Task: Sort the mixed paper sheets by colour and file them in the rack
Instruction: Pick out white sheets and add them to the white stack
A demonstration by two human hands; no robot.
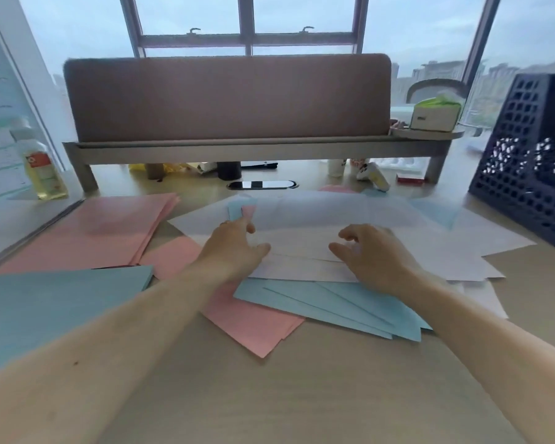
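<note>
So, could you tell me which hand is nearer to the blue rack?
Right. The right hand is on the white sheets, left of the rack; the left hand is even farther left.

Shows left hand (234,245) and right hand (375,257) touching white sheets (430,248), amid pink sheets (109,232) and blue sheets (334,302) strewn on tabletop (302,395); dark rack (526,161) standing far right.

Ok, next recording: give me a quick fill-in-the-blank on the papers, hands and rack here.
1. The left hand and right hand touch sheets coloured ____.
2. The dark perforated rack stands on the person's ____ side.
3. The pile nearest the bottle is ____.
Missing words: white; right; pink.
</note>
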